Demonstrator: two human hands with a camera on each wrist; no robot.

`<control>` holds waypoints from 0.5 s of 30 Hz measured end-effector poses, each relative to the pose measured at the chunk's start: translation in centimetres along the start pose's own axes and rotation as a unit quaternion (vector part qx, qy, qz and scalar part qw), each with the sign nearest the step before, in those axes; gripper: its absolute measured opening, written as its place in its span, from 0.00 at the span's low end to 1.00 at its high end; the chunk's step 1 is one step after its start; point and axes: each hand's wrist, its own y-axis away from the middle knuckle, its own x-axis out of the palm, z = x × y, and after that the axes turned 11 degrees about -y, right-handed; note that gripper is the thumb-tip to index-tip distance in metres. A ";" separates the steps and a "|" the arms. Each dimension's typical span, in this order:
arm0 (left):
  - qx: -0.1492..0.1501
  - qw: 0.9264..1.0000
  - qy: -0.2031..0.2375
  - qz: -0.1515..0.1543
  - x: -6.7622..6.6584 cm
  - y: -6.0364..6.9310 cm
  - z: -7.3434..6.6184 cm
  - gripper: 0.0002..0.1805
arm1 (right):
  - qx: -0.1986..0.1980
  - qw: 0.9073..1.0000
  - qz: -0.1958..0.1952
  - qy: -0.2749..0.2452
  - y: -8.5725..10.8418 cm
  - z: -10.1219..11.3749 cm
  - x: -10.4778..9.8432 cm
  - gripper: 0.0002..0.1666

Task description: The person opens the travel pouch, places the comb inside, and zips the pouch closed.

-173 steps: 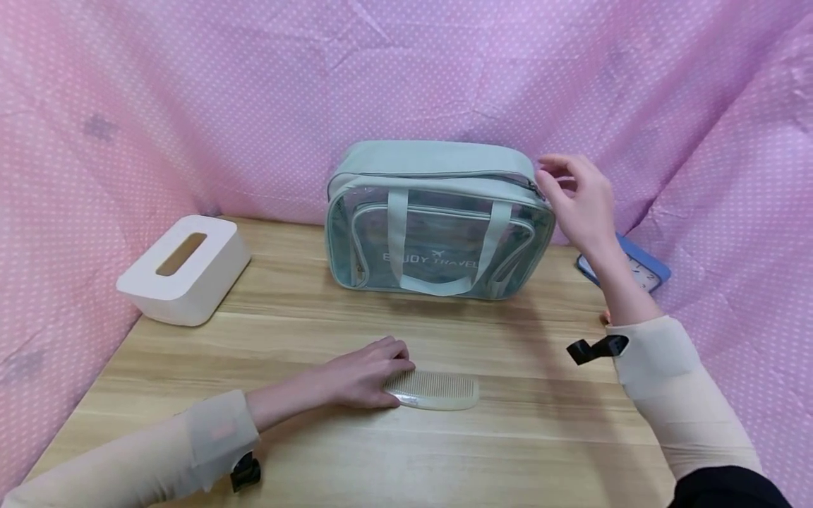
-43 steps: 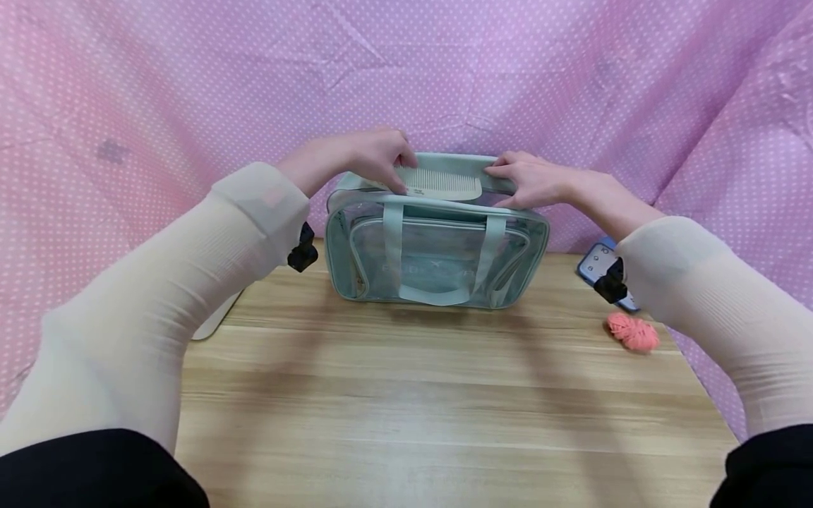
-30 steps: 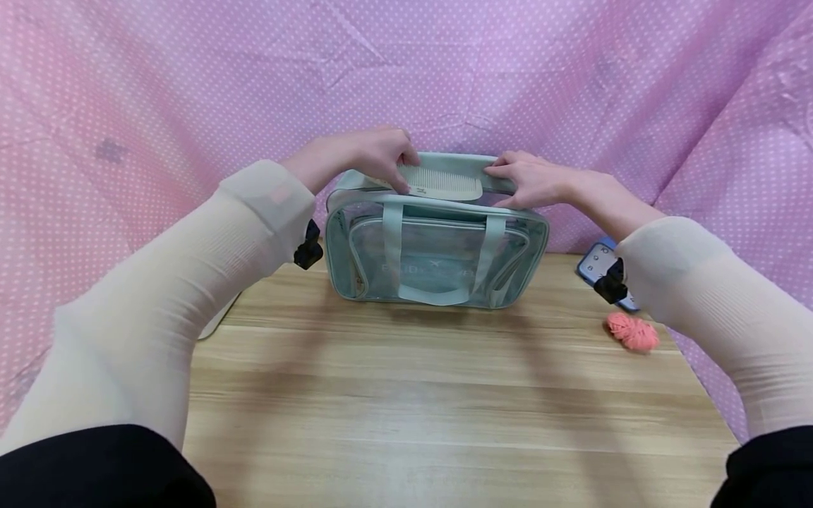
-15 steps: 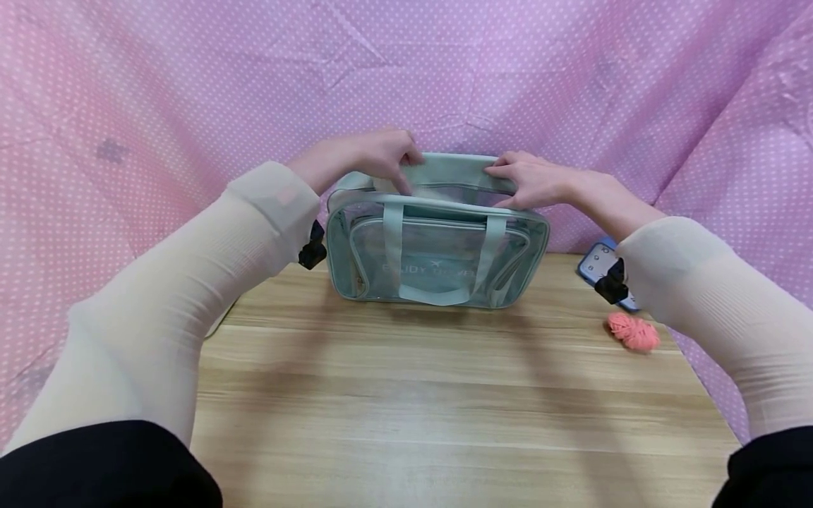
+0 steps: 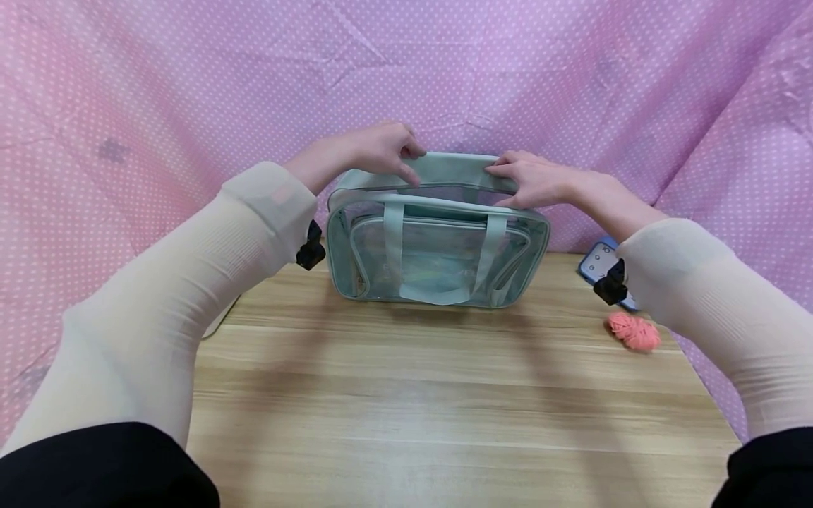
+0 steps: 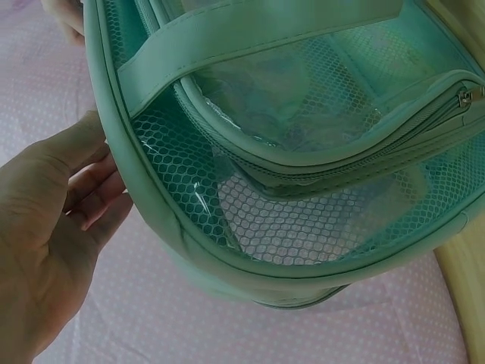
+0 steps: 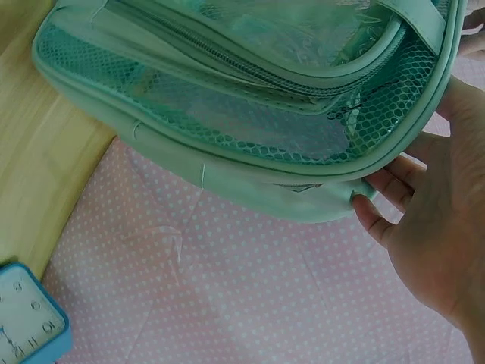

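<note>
The right hand [image 7: 443,227] comes in from the right side, its bent fingers at the rounded corner of a green bag [image 7: 163,155] with clear plastic, honeycomb mesh, a zip [image 7: 227,58] and a strap [image 7: 422,21]. Part of the left hand [image 7: 474,44] shows at the upper right edge. A blue clock [image 7: 30,322], cut off at lower left, sits near the wooden table [image 7: 42,144] and pink dotted cloth [image 7: 227,280].

Between my left hand [image 5: 383,149] and right hand [image 5: 533,180], bag [image 5: 438,268] gapes at top; I could pass down there. Behind bag, curtain [image 5: 444,77] bars way. Handle [image 5: 394,240] hangs across front. To right, on table [image 5: 406,395], clock [image 5: 595,262] and yarn [image 5: 634,331] obstruct low passage.
</note>
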 end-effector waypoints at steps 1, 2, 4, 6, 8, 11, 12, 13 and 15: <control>-0.001 1.000 0.000 -0.002 0.0 0.0 0.0 0.36 | -0.001 1.000 -0.001 -0.001 0.0 0.0 0.0 0.47; 0.000 1.000 0.000 -0.003 0.0 0.0 0.0 0.36 | -0.002 1.000 -0.003 -0.003 0.0 -0.1 0.1 0.47; 0.001 1.000 0.000 -0.006 0.0 0.0 0.0 0.35 | -0.005 1.000 -0.009 -0.006 0.0 -0.2 0.1 0.46; 0.004 1.000 -0.002 -0.010 0.0 0.0 0.1 0.34 | -0.010 1.000 -0.018 -0.013 -0.1 -0.5 0.3 0.45; 0.007 1.000 -0.002 -0.015 0.0 0.0 0.1 0.32 | -0.012 0.999 -0.030 -0.028 0.0 -0.8 0.4 0.44; 0.013 1.000 -0.002 -0.024 0.0 -0.1 0.1 0.30 | -0.005 0.996 -0.055 -0.070 0.3 -1.3 0.9 0.45; 0.013 1.000 0.000 -0.026 0.0 0.0 0.1 0.30 | 0.001 0.994 -0.065 -0.090 0.5 -1.4 1.1 0.45; 0.014 1.000 0.001 -0.027 0.0 0.0 0.1 0.30 | 0.005 0.991 -0.079 -0.112 0.6 -1.5 1.3 0.45; 0.016 0.999 0.000 -0.029 -0.1 0.0 0.0 0.29 | 0.006 0.980 -0.114 -0.161 1.0 -1.8 1.8 0.44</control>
